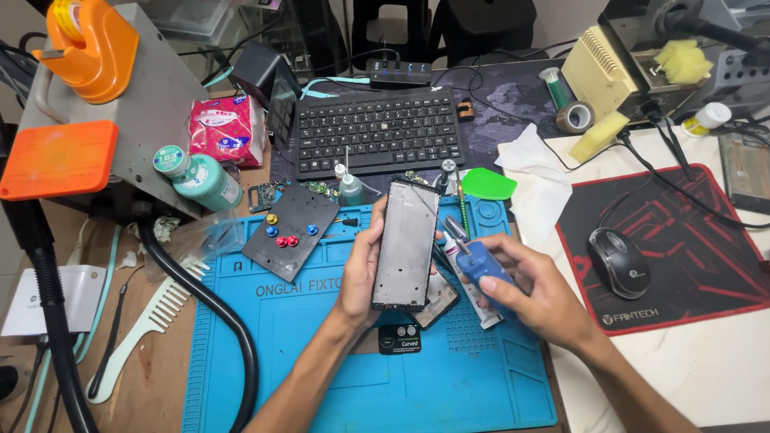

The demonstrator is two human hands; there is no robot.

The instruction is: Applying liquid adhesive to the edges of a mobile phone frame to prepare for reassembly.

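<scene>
Where clutter spreads, blue mat.

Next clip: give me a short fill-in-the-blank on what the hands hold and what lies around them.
1. The left hand holds a phone frame over the ____ work mat.
2. The right hand grips a small tool with a ____ handle.
3. The computer mouse sits on a black and ____ pad.
4. Behind the mat lies a black ____.

Missing words: blue; blue; red; keyboard
</scene>
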